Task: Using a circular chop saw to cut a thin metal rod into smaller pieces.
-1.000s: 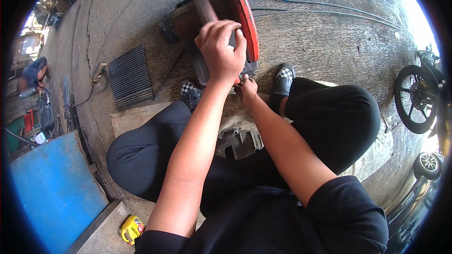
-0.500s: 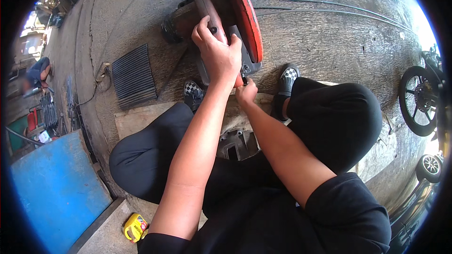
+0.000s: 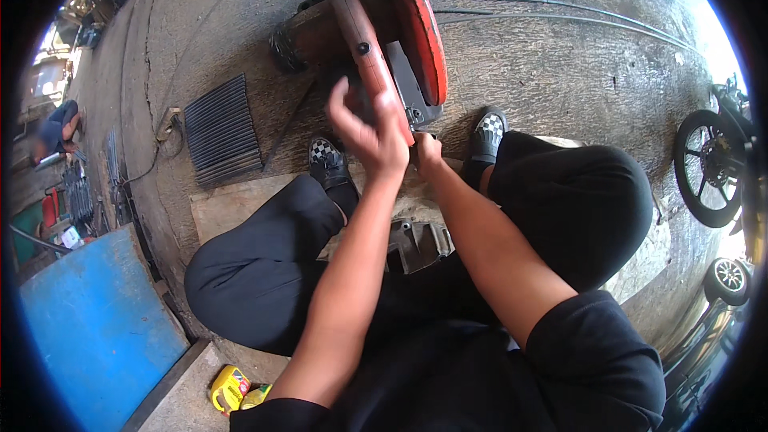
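The saw handle (image 3: 364,40) is running from 11 toward 5 o'clock, ending just at the left hand (image 3: 370,130), the nearer one, whose fingers (image 3: 342,104) are spreading half open beside it, gripping nothing. The right hand (image 3: 426,152) is resting at the saw base (image 3: 412,92); I cannot tell its grip.

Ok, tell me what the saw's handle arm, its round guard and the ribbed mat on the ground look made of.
Handle arm: likely painted metal, a rigid reddish-brown bar with a bolt head and dull, worn finish; the left hand is at its lower end.
Round guard: probably sheet metal, thin curved edge under orange-red paint.
Ribbed mat: dark, matte, parallel ridges; rubber or a metal grille, hard to tell.
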Demonstrator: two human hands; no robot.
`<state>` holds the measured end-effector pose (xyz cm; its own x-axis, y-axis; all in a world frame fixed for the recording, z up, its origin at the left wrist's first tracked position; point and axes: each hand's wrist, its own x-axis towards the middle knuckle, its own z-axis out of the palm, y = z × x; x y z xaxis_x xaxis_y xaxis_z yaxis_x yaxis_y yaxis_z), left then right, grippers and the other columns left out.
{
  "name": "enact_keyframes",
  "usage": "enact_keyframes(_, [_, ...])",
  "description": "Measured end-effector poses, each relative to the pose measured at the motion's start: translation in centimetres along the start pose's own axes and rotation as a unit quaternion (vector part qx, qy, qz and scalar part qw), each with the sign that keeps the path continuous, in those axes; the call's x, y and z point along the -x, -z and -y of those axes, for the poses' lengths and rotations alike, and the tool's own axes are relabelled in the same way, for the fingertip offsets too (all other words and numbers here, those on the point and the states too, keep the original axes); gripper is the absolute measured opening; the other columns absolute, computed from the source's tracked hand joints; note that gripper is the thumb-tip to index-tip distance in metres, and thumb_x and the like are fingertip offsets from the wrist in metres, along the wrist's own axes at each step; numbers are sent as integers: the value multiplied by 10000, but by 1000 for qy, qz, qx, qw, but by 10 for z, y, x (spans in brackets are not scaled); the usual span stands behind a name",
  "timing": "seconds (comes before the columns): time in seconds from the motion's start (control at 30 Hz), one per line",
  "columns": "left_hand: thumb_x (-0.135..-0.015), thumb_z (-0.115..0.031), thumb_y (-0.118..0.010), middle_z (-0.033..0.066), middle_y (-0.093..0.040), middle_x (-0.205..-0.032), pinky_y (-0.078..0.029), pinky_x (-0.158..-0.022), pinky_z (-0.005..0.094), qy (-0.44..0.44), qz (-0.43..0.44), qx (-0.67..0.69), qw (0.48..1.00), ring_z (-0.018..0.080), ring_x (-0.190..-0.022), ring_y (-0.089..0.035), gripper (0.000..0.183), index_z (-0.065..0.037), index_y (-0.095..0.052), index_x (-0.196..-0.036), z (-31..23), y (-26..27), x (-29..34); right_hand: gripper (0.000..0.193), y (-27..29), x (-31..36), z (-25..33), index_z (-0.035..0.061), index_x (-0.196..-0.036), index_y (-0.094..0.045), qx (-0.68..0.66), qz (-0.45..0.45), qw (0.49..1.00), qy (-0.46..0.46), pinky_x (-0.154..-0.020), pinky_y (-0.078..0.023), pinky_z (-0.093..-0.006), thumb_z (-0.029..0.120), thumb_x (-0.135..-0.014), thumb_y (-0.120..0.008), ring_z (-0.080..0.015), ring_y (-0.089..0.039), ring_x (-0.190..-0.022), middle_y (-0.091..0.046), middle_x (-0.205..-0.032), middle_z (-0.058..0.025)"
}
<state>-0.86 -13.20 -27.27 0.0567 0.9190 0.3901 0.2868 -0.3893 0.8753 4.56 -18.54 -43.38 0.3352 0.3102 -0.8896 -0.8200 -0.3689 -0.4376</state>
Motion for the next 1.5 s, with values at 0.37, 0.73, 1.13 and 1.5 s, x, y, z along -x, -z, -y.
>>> enact_keyframes(0.37, [-942, -227, -458, 61, -615, -896, -444, -623, 287, 739, 29, 217, 637, 181, -687, -573, 196, -66, -570, -957, 177, 2, 101, 347, 2, -12, 3, -30, -895, -624, 139, -119, 955, 232, -724, -457, -409, 295, -927, -508, -305, -608, -730, -630, -765, -193])
enact_keyframes(0.73, [-790, -172, -471, 65, -591, -642, -432, -564, 318, 710, -26, 391, 585, 226, -597, -573, 167, -76, -545, -675, 160, -10, 86, 279, 12, -70, -13, -17, -896, -662, 100, -225, 945, 213, -750, -493, -444, 245, -828, -592, -370, -660, -891, -679, -942, -226])
enact_keyframes(1.13, [-785, -171, -516, 88, -623, -747, -532, -586, 336, 662, 141, 201, 708, 207, -609, -619, 150, -41, -574, -830, 149, -3, 41, 571, 10, -32, -5, -63, -1049, -646, 70, -185, 968, 152, -761, -525, -416, 479, -886, -569, -358, -666, -908, -658, -1011, -267])
enact_keyframes(1.5, [-937, -326, -529, 230, -557, -1164, -424, -926, 366, 153, 97, 104, 978, 281, -1062, -562, 542, 57, -396, -1297, -48, -1, -62, 703, -31, -8, -15, -66, -1210, -523, -273, -84, 958, -21, -637, -527, -360, 568, -972, -337, -258, -640, -785, -628, -1038, -148])
